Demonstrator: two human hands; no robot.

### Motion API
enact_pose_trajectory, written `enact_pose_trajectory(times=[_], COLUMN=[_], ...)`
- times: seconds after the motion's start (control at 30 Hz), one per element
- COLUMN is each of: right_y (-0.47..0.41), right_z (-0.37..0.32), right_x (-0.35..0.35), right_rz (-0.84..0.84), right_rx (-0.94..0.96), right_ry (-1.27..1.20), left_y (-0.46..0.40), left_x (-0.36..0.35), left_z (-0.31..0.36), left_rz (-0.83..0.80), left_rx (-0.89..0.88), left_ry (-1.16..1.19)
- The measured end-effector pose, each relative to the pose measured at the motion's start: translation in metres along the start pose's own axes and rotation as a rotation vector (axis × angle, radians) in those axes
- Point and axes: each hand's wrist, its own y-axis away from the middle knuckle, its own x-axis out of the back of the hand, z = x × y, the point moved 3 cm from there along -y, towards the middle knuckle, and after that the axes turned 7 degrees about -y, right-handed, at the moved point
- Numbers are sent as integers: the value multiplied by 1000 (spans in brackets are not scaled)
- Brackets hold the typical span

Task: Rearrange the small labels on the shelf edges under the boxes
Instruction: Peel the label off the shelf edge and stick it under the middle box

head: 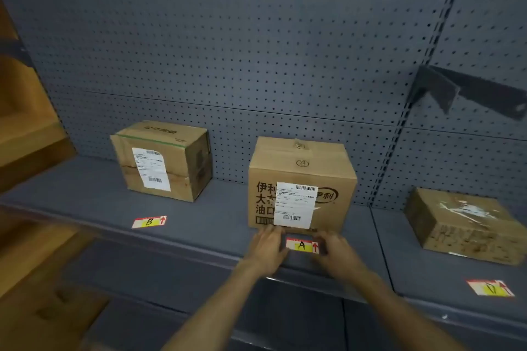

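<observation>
Three small red-and-yellow labels lay flat near the front edge of the grey shelf [216,222], each marked with a red arrow; the label marked A [302,245] sat just in front of the middle box [302,188], held between both hands; the left hand [268,251] touched its left end with fingers held loosely together and reaching up to the foot of the box, and the right hand [336,248] touched its right end with thumb and fingers curled in around that edge; whether either hand truly pinched the label or only pressed against it could not be told; the label marked B [149,221] lay well to the left, in front of the left box [162,159] but apart from it; the third label [490,288] lay far right, its letter too blurred to read, in front of the flat right box [467,225]; three cardboard boxes stood on the shelf in all, two of them upright with white shipping slips on their fronts, the third low, scuffed and with torn white remains on top; behind them rose a grey perforated back panel [256,60], with one dark bracket [467,91] jutting out at upper right; blurred brown cardboard [31,128] crowded the left edge; both bare forearms crossed over the shelf's front lip
</observation>
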Motion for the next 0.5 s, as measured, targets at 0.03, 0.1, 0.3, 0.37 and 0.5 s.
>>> enact_pose_trajectory(times=[0.03, 0.1, 0.3, 0.37, 0.5], right_y=[-4, -10, -24, -28, -31], right_z=[0, -2, 3, 2, 4], right_x=[0, -1, -10, -12, -18], right_rz=[5, 1, -26, -34, -54], right_rx=[23, 43, 10, 1, -51], right_ry=[25, 78, 153, 146, 145], left_y=[-4, -13, -29, -33, -40], left_x=[-3, -10, -23, -25, -27], left_z=[-2, -6, -6, -7, -11], left_rz=[-20, -33, -42, -58, -109], left_rx=[12, 25, 1, 3, 15], left_ry=[13, 22, 39, 37, 69])
